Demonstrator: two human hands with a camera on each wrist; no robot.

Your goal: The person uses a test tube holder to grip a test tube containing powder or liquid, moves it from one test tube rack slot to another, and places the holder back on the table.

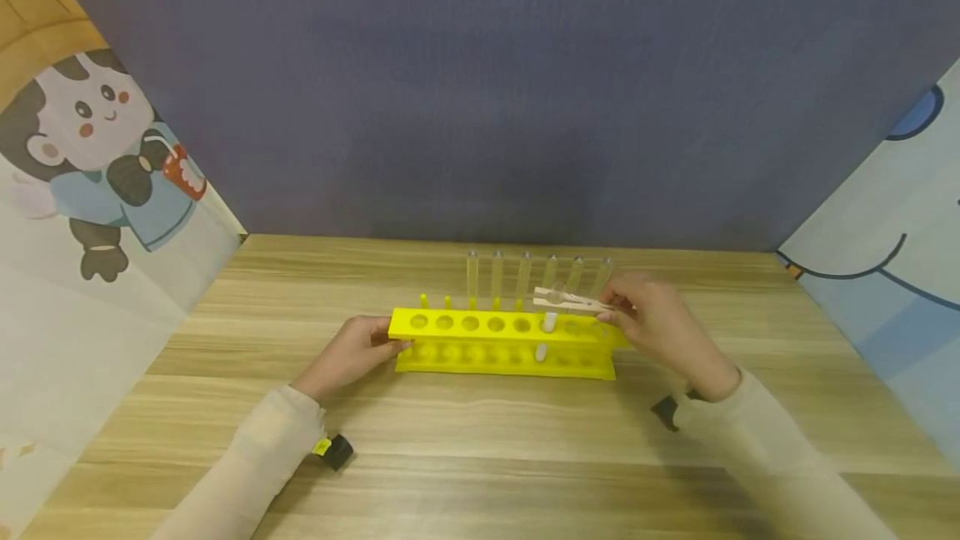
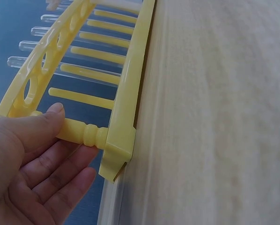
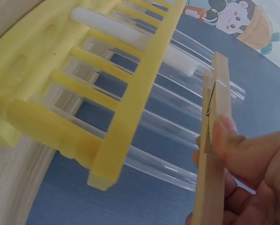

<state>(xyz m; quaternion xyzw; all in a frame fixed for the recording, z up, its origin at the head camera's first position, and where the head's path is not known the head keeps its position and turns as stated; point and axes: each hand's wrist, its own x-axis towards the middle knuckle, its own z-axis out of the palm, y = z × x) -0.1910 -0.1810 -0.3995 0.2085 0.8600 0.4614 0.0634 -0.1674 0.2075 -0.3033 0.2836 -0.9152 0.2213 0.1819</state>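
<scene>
A yellow test tube rack stands on the table. My left hand grips its left end, with the thumb and fingers around the end post. My right hand holds a wooden test tube clamp above the rack's right part, thumb pressed on the wood. The clamp's front end is at the upper end of a test tube with a white filling. This tube stands in a rack hole; its white part shows through the upper shelf.
Several clear upside-down test tubes sit on the pegs along the rack's back. A dark blue panel rises behind the table. Black wrist devices show at both sleeves.
</scene>
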